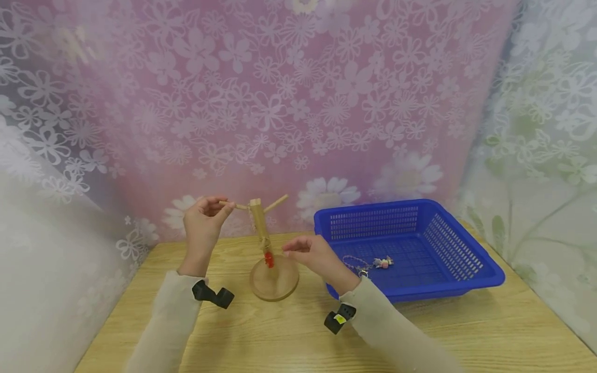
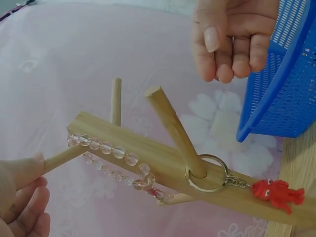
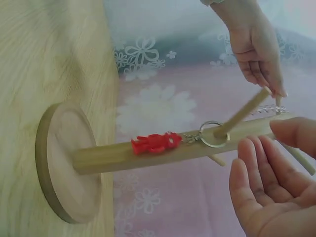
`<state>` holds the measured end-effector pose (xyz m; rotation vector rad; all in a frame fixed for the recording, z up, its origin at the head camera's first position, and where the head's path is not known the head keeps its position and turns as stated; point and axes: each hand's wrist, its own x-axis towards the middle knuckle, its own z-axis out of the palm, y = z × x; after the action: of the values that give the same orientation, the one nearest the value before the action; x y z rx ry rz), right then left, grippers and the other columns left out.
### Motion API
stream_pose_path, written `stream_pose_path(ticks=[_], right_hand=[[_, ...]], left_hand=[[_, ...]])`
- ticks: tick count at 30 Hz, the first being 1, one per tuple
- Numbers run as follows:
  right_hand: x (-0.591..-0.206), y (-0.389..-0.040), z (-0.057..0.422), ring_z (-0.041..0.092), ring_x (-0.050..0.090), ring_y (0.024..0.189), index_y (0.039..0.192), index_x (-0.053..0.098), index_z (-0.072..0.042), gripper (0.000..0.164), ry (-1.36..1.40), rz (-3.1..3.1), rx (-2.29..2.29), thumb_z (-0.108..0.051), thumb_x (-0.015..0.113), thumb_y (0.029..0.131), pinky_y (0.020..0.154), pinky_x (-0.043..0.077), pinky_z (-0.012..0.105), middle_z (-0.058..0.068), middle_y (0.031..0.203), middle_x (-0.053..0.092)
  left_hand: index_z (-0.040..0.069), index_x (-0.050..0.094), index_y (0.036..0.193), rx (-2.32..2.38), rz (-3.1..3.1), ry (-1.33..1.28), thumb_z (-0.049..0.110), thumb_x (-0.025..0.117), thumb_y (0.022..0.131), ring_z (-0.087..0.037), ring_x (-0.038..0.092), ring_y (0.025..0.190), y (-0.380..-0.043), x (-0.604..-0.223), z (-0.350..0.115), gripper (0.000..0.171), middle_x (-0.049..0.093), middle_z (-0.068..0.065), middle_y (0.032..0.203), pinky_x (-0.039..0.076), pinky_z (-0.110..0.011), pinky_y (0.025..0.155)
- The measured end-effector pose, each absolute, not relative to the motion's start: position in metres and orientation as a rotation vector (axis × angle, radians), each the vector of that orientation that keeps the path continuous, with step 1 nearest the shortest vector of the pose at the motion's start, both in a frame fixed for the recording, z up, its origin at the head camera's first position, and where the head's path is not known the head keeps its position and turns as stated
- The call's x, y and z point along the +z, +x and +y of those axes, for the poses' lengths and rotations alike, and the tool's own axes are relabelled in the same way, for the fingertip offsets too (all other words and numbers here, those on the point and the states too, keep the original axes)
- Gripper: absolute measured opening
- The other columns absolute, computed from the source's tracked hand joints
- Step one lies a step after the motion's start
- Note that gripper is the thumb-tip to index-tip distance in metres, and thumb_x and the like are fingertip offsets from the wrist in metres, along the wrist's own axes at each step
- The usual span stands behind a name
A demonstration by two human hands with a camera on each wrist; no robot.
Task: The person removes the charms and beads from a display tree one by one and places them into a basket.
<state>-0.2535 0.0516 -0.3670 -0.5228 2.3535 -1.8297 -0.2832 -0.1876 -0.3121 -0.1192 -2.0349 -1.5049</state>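
Note:
A wooden stand with a round base and several pegs stands on the table. My left hand pinches the end of its upper left peg between thumb and fingers. On that same peg hangs a bracelet of clear pinkish beads, draped against the post. A key ring with a small red figure hangs from a lower peg. My right hand is beside the post on the right, fingers loosely bent and holding nothing, apart from the stand.
To the right sits a blue plastic basket. In it lie a pink beaded strap and a small figure charm. A flowered cloth hangs behind the wooden table.

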Motion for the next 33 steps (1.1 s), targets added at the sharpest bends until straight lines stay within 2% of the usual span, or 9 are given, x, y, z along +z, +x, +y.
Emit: stream_pose_path(ticks=[7,10,16,19,24,29,33], right_hand=[[-0.387,-0.251,0.035,0.017,0.064,0.081,0.1,0.067,0.006,0.018,-0.556,2.41,-1.929,-0.001,0.067,0.083,0.072,0.052,0.027,0.019,0.098,0.068],[-0.399,-0.25,0.029,0.019,0.064,0.079,0.098,0.066,0.009,0.018,-0.565,2.429,-1.968,0.0,0.068,0.082,0.069,0.052,0.025,0.019,0.095,0.068],[-0.423,-0.254,0.018,0.016,0.062,0.082,0.098,0.068,0.005,0.017,-0.466,2.434,-2.066,-0.002,0.069,0.082,0.072,0.051,0.023,0.014,0.094,0.068],[-0.426,-0.252,0.013,0.022,0.064,0.085,0.099,0.067,0.006,0.017,-0.455,2.42,-2.118,-0.001,0.069,0.083,0.073,0.052,0.024,0.017,0.095,0.067],[-0.42,-0.245,0.005,0.036,0.064,0.086,0.097,0.064,0.013,0.017,-0.455,2.404,-2.209,0.005,0.067,0.082,0.072,0.052,0.024,0.028,0.094,0.065],[-0.424,-0.245,-0.002,0.038,0.063,0.085,0.096,0.062,0.015,0.019,-0.399,2.376,-2.293,0.006,0.068,0.081,0.072,0.051,0.022,0.03,0.094,0.064],[-0.429,-0.247,-0.006,0.037,0.063,0.085,0.096,0.061,0.015,0.022,-0.377,2.361,-2.346,0.005,0.071,0.079,0.072,0.051,0.023,0.031,0.093,0.064]], left_hand=[[0.004,0.07,0.095,-1.52,-2.028,-0.143,0.02,0.077,0.08,-0.005,0.062,0.075,-0.28,-0.312,-0.187,0.023,0.066,0.005,0.08,0.051,-0.016,0.066],[0.004,0.069,0.094,-1.546,-2.024,-0.136,0.02,0.077,0.08,-0.007,0.062,0.074,-0.279,-0.311,-0.187,0.022,0.065,0.007,0.078,0.051,-0.016,0.065],[-0.001,0.068,0.098,-1.603,-2.028,-0.141,0.021,0.077,0.08,-0.009,0.062,0.076,-0.28,-0.311,-0.187,0.029,0.065,0.006,0.079,0.051,-0.018,0.067],[-0.003,0.067,0.099,-1.648,-2.031,-0.134,0.022,0.077,0.08,-0.01,0.062,0.078,-0.28,-0.311,-0.187,0.032,0.065,0.005,0.08,0.051,-0.019,0.069],[0.001,0.068,0.094,-1.724,-2.008,-0.114,0.018,0.078,0.079,-0.01,0.061,0.078,-0.281,-0.31,-0.187,0.024,0.065,0.007,0.077,0.05,-0.02,0.069],[0.007,0.07,0.088,-1.791,-1.988,-0.107,0.015,0.078,0.079,-0.011,0.06,0.078,-0.281,-0.309,-0.187,0.015,0.064,0.007,0.074,0.048,-0.023,0.07],[0.006,0.071,0.09,-1.842,-1.986,-0.092,0.016,0.078,0.079,-0.013,0.058,0.08,-0.281,-0.309,-0.188,0.016,0.063,0.007,0.073,0.047,-0.025,0.073]])
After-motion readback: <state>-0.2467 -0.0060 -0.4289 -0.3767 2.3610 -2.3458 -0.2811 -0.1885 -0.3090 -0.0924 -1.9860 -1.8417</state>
